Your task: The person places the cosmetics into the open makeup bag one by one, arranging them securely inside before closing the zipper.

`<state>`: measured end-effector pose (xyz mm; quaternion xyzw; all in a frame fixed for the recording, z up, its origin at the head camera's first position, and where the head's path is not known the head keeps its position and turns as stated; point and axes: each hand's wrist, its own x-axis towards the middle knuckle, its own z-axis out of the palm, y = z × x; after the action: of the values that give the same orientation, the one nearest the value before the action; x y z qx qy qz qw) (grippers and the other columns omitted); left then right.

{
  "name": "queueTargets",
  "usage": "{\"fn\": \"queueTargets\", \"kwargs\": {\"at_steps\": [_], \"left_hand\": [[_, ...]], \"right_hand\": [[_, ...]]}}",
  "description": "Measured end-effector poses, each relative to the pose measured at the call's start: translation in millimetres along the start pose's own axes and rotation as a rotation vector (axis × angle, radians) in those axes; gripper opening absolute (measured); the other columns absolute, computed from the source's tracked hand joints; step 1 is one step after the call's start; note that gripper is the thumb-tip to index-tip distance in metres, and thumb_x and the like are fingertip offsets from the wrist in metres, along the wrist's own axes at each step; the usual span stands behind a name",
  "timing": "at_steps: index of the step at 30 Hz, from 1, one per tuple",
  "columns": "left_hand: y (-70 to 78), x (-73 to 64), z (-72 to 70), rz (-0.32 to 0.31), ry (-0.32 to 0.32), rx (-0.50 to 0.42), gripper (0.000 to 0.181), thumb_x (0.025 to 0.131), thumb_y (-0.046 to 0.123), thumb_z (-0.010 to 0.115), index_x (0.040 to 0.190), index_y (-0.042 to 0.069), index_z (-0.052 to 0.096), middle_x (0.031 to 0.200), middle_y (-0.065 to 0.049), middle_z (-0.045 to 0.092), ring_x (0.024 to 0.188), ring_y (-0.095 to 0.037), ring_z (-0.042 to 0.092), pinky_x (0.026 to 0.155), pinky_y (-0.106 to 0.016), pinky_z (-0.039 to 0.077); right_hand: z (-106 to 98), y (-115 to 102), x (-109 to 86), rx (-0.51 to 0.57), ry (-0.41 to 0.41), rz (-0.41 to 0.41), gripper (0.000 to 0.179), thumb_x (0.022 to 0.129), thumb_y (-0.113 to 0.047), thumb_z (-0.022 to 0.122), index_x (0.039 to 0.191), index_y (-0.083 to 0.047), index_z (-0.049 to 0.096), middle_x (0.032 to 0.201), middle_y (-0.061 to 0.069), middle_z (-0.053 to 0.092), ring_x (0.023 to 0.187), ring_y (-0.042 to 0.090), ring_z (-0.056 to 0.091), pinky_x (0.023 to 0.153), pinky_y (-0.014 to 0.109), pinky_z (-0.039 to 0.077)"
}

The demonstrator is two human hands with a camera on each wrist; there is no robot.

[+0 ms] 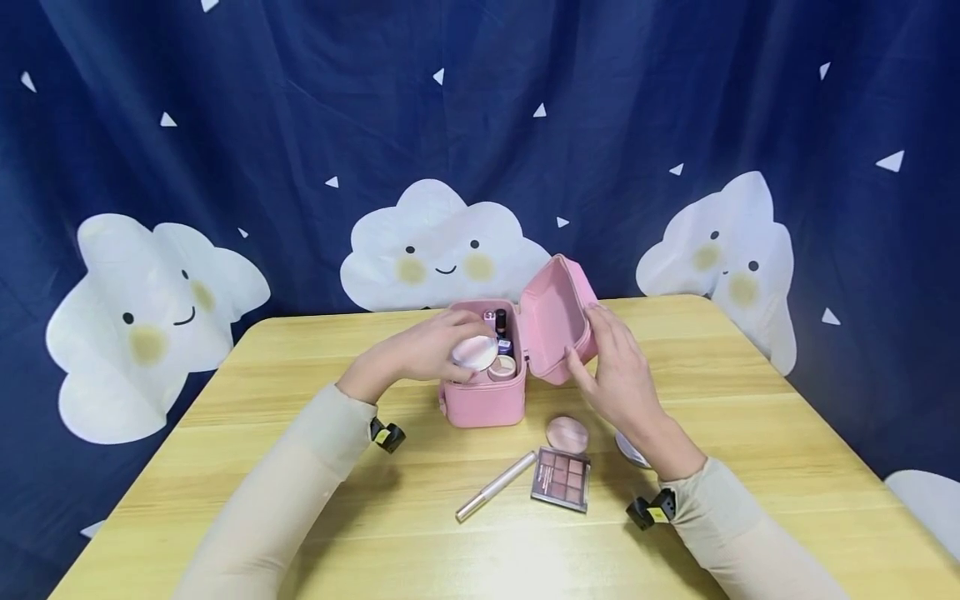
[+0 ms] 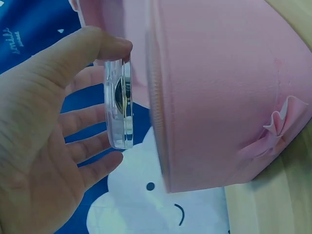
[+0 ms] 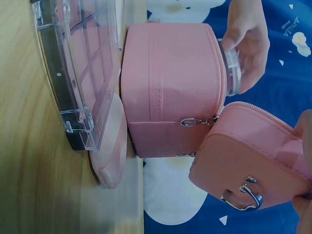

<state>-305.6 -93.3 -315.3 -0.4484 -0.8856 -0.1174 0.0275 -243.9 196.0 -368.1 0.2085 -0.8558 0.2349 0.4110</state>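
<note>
Contents of the pink cosmetic case (image 1: 483, 400) are partly hidden: the head view shows only a dark bottle cap, a small jar and some labels inside, too small to name. The left hand (image 1: 420, 350) pinches 1 round clear compact (image 1: 475, 352) by its edge, held just over the case's open top. The left wrist view shows the compact (image 2: 120, 105) edge-on, thumb on 1 side and fingertips (image 2: 92, 144) on the other, beside the pink case wall (image 2: 219, 87); its face cannot be seen there. The right hand (image 1: 618, 375) grasps the raised lid (image 1: 557, 317), thumb on the inner rim, fingers behind it. In the right wrist view that hand is cut off at the right edge, while the lid (image 3: 248, 156) shows a metal ring and zipper pulls that the head view does not.

On the wooden table (image 1: 750, 433), near the case, lie 1 pink powder puff (image 1: 567, 433), 1 eyeshadow palette (image 1: 561, 479) and 1 slim silver tube (image 1: 497, 486). A white round thing (image 1: 628, 450) is mostly hidden under the right wrist. The backdrop shows 3 smiling clouds (image 1: 442, 246).
</note>
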Motion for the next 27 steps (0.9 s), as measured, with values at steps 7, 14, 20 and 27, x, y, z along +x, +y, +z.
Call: {"fn": "queueTargets", "kwargs": {"at_steps": [7,14,20,27], "left_hand": [[-7.0,12.8,6.0,-0.06,-0.058,-0.012,0.06,0.082,0.038,0.077,0.134,0.017,0.057,0.138,-0.007,0.05,0.124,-0.024,0.045,0.103,-0.041,0.041],[-9.6,24.6,15.8,-0.062,-0.146,0.003,0.059,0.084,0.03,0.076,0.137,0.014,0.055,0.139,-0.009,0.05,0.127,-0.024,0.045,0.107,-0.041,0.037],[-10.2,30.7,27.1,-0.061,-0.244,0.083,0.055,0.087,0.021,0.072,0.139,0.015,0.054,0.133,-0.011,0.054,0.123,-0.025,0.049,0.107,-0.041,0.039],[-10.3,33.9,35.6,-0.063,-0.317,0.152,0.042,0.092,0.011,0.064,0.132,0.02,0.061,0.125,-0.008,0.059,0.119,-0.023,0.053,0.105,-0.041,0.041]], "right_hand": [[0.3,0.4,-0.5,-0.004,-0.003,-0.005,0.061,0.088,-0.022,0.064,0.139,0.005,0.045,0.139,0.023,0.048,0.129,0.037,0.046,0.106,0.053,0.038],[0.4,0.6,-1.0,-0.002,0.0,-0.006,0.061,0.088,-0.023,0.063,0.14,0.004,0.045,0.139,0.023,0.048,0.129,0.037,0.046,0.105,0.053,0.038],[0.6,0.5,-1.0,0.0,0.001,-0.006,0.061,0.088,-0.022,0.062,0.14,0.004,0.045,0.139,0.023,0.048,0.129,0.036,0.045,0.105,0.053,0.038],[0.9,1.0,-1.1,0.001,0.001,-0.008,0.06,0.089,-0.023,0.063,0.139,0.005,0.045,0.139,0.024,0.048,0.129,0.037,0.045,0.105,0.053,0.038]]}}
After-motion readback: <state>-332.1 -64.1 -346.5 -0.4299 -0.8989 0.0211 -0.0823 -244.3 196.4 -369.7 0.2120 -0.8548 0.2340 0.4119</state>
